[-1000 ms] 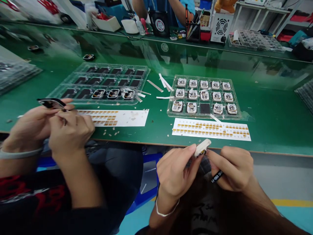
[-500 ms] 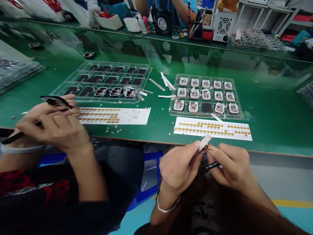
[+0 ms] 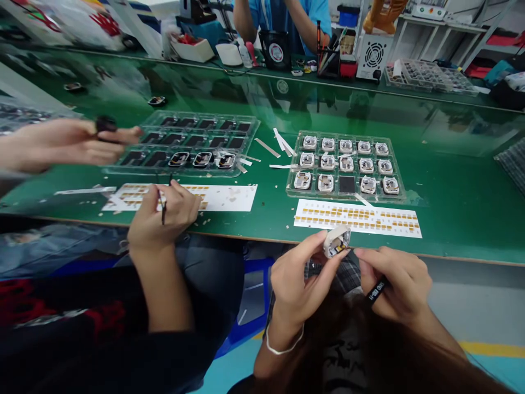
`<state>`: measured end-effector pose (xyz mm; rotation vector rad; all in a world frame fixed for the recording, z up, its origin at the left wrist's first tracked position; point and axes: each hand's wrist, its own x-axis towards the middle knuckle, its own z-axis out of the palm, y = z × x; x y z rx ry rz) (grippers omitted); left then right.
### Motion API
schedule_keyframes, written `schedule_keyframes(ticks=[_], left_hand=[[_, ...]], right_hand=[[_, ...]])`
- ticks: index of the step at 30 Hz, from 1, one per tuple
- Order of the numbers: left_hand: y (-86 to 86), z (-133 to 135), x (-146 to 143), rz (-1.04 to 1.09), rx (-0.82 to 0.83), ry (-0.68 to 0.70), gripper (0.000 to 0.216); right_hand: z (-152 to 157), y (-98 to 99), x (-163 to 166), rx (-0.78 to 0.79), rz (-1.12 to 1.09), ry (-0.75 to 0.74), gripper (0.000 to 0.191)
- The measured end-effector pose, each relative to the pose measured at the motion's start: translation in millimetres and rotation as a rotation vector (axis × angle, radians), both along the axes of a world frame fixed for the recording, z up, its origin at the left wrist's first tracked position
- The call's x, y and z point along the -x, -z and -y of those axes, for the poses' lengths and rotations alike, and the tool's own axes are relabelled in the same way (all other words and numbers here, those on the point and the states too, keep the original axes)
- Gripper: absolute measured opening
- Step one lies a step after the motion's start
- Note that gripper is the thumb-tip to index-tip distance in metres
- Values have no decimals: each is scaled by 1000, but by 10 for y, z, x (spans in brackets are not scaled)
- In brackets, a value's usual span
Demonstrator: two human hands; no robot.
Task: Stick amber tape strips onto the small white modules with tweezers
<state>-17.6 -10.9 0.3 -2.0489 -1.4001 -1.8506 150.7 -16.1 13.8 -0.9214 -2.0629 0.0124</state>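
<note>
My left hand pinches a small white square part just below the table's front edge. My right hand is closed around black tweezers, its fingertips close to the part. In front of me lies a white sheet with rows of small gold stickers. Behind it stands a clear tray with several of the same white parts and one dark vacant pocket.
A co-worker sits to my left: one hand holds tweezers over another sticker sheet, the other hand holds a dark part beside a second clear tray. White strips lie between the trays. Another person, a fan and tools are across the table.
I have turned the white part so its face shows. The co-worker's hands have separated: one reached out toward the tray, the other dropped to the sticker sheet.
</note>
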Motion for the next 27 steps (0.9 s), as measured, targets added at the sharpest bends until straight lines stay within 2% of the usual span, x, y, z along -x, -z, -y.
schedule_keyframes(ticks=[3, 9, 13, 17, 19, 21, 24, 27], left_hand=[[21, 7, 21, 3, -15, 13, 39], [39, 20, 50, -27, 11, 33, 37], [30, 5, 66, -38, 94, 46, 32], [42, -53, 128, 92, 170, 54, 39], [50, -94, 160, 144, 208, 89, 42], [58, -133, 174, 155, 263, 171, 40], [85, -190, 155, 174, 342, 329, 36], [136, -249, 111, 232, 411, 411, 36]], right_hand=[[-29, -42, 18, 10, 17, -15, 27], [-92, -103, 78, -27, 115, -18, 27], [-98, -102, 121, -16, 159, 4, 30], [-119, -94, 114, 31, -3, -23, 35], [-171, -100, 88, 96, -106, -28, 33], [-266, -114, 57, 233, -166, -47, 31], [-470, -141, 29, 454, -174, -115, 29], [-675, -170, 31, 582, -169, -193, 20]])
